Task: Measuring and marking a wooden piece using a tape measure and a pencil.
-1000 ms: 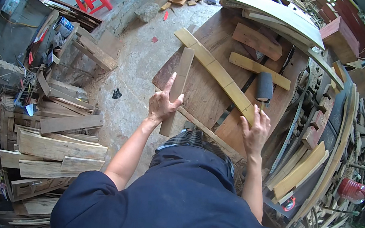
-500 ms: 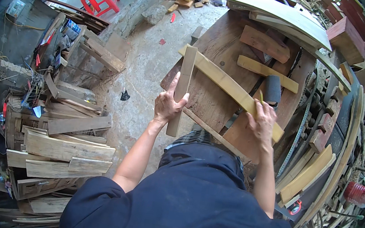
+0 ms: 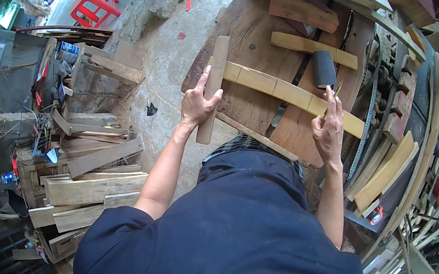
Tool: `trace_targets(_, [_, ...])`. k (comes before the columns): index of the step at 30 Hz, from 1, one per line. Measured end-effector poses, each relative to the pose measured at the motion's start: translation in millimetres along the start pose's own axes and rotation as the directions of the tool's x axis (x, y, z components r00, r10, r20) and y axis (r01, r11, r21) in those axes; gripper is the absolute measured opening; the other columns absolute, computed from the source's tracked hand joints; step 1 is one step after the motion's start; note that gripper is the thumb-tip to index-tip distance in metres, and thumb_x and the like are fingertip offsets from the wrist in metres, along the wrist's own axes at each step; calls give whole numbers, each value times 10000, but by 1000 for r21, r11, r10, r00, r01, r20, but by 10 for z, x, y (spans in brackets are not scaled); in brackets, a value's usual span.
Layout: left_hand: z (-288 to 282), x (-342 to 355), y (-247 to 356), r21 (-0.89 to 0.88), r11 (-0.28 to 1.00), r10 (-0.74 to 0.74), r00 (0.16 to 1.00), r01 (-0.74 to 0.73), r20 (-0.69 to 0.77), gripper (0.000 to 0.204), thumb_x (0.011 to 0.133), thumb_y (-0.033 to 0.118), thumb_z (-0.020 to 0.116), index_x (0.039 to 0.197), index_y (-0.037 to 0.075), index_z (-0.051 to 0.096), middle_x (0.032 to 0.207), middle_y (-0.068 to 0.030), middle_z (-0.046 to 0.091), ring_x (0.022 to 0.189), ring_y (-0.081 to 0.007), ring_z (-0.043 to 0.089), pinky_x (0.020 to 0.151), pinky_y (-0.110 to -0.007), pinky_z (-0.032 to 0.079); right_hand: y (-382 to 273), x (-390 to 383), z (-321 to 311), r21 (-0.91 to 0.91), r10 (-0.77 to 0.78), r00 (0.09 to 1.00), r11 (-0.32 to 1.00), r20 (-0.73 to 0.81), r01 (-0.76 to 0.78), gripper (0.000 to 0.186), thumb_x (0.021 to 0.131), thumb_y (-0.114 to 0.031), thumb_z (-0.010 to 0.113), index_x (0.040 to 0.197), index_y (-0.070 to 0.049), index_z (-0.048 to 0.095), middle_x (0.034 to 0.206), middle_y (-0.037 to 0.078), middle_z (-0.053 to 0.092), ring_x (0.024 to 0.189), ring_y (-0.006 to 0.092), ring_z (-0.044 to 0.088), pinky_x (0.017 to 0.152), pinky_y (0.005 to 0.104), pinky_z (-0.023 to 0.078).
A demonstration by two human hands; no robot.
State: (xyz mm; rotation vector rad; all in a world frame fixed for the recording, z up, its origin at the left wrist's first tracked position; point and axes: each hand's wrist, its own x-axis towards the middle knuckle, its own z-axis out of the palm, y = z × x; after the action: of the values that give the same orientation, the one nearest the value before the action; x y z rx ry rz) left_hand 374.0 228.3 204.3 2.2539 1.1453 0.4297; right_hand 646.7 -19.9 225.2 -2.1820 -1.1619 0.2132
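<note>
My left hand (image 3: 197,106) is closed around a flat brown wooden strip (image 3: 216,75), thumb on its right edge and index finger along its left. The strip lies crosswise at the left end of a long yellowish board (image 3: 271,86), which has several thin lines marked across it. Between the fingers of my right hand (image 3: 330,131) is a pencil (image 3: 339,89), its tip pointing up and away. That hand is over the board's right part; whether it touches the board I cannot tell. A dark grey cylinder (image 3: 324,70) stands just beyond my right fingers.
The board lies on a brown wooden worktable (image 3: 246,23). Farther back on it are a reddish curved block (image 3: 303,12) and a shorter yellowish piece (image 3: 294,42). Stacked planks (image 3: 83,188) fill the left, a red stool (image 3: 96,6) stands far left, and a tape measure (image 3: 375,215) lies right.
The long board has turned to lie flatter across the table. The brown strip has stayed at its left end in my left hand. My right hand has drawn back along the board, pencil upright.
</note>
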Motion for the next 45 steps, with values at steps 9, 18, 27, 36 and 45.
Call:
trace_targets(9, [-26, 48, -112, 115, 993, 6, 998, -14, 67, 848, 882, 449, 688, 1625, 228, 342, 929, -295, 740, 866, -465, 735, 812, -534, 604, -320, 2, 158, 701, 22, 992, 706, 126, -105, 633, 951, -161, 766, 1500, -43, 475, 1327, 141, 658, 1271, 227, 641, 1049, 333, 540])
trace_targets(18, [-51, 36, -173, 228, 973, -7, 995, -16, 100, 838, 901, 486, 668, 1636, 316, 302, 913, -263, 750, 870, -439, 746, 801, -529, 608, -500, 286, 482, 809, 96, 978, 551, 184, -206, 414, 1097, -385, 556, 1242, -36, 725, 849, -11, 644, 785, 70, 561, 725, 223, 471])
trace_targets(27, [-88, 58, -102, 264, 964, -28, 991, -8, 132, 838, 916, 472, 660, 1643, 327, 270, 948, -212, 763, 862, -422, 749, 783, -528, 611, -442, 373, 790, 715, 133, 956, 639, 260, -283, 360, 1078, -342, 608, 1178, -26, 749, 853, 16, 683, 823, 94, 611, 771, 259, 496])
trace_targets(36, [-92, 48, -121, 210, 976, 37, 993, -59, 108, 839, 918, 428, 666, 1645, 289, 273, 948, -224, 754, 835, -426, 741, 743, -525, 600, -356, 342, 814, 732, 198, 940, 589, 279, -342, 356, 1080, -321, 601, 1156, -3, 740, 829, 30, 683, 759, 95, 630, 700, 254, 511])
trace_targets(45, [-287, 239, -117, 198, 962, 146, 967, -187, 207, 852, 907, 428, 673, 1639, 205, 299, 876, -257, 738, 791, -423, 735, 717, -518, 588, -400, 355, 782, 787, 254, 917, 475, 306, -394, 369, 1096, -354, 557, 1128, -30, 731, 848, 30, 677, 718, 93, 624, 699, 261, 543])
